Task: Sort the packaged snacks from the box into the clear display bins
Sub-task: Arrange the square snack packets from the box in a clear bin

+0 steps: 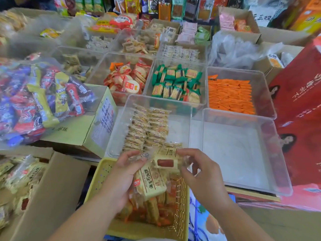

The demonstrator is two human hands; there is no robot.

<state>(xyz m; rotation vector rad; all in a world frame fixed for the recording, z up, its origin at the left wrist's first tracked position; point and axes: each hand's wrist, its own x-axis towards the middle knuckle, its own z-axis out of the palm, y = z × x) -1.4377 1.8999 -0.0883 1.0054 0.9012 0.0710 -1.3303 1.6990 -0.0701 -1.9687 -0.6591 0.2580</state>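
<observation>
Both hands work close together over the yellow basket (97, 180). Left hand (121, 176) curls round a fanned stack of beige packets (151, 183), thumb on top; probably gathered this way so that several go in at once. Right hand (203, 173) pinches the top packet (165, 163) by its crinkled edge, apparently to square it with the rest.

The stack is just short of the near clear bin (178, 129). Matching packets (147, 126) stand there on edge in two tight rows. The right part of the bin floor is bare, so I judge there is room.

- Packets: flat, rectangular, glossy film, printed beige. The top one has a red window.
- Basket: stiff perforated plastic, with more packets loose inside.
- Bin: rigid, transparent, rounded corners.
</observation>
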